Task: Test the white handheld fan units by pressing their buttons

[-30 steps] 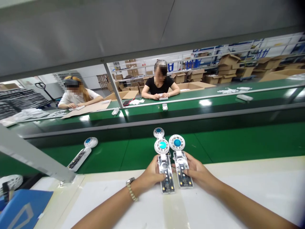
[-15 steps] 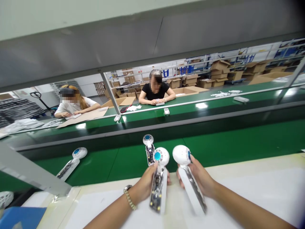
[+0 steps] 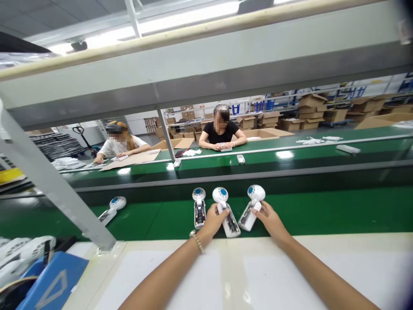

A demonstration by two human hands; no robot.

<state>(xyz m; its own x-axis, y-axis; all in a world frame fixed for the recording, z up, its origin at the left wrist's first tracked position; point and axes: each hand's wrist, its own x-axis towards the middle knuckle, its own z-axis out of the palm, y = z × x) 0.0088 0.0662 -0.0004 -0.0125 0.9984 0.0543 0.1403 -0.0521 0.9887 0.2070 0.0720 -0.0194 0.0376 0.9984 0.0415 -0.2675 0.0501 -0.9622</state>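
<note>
Now we see both hands out over the near edge of the green conveyor belt [image 3: 322,206], each with a white handheld fan unit. Left hand [image 3: 215,218] has its grip closed around the handle of the middle fan unit [image 3: 226,211]; round head with blue centre points away from us, handle base toward the white table [image 3: 290,267]. Right hand [image 3: 270,217] has its grip closed on the handle of the right fan unit [image 3: 252,206], fingers on its right side; this unit tilts, head up and to the right. Both units sit low over the belt; we cannot tell if they touch it. Open circuit side faces up on both handles. The two held units are just beside each other, heads apart, bases near.

A third fan unit [image 3: 199,206] lies on the belt just left of the left hand, not touched. A fourth fan unit [image 3: 111,209] lies on the belt well apart to the left, near a grey slanted frame post [image 3: 54,189]. Left wrist wears a beaded bracelet [image 3: 196,241]. Blue tray [image 3: 48,284] at bottom left corner of the table.

Across the belt two co-workers sit at the far table: one in a white top [image 3: 121,144], one in a black top [image 3: 222,133], hands on small white parts. Cardboard boxes [image 3: 309,110] stacked behind them.
</note>
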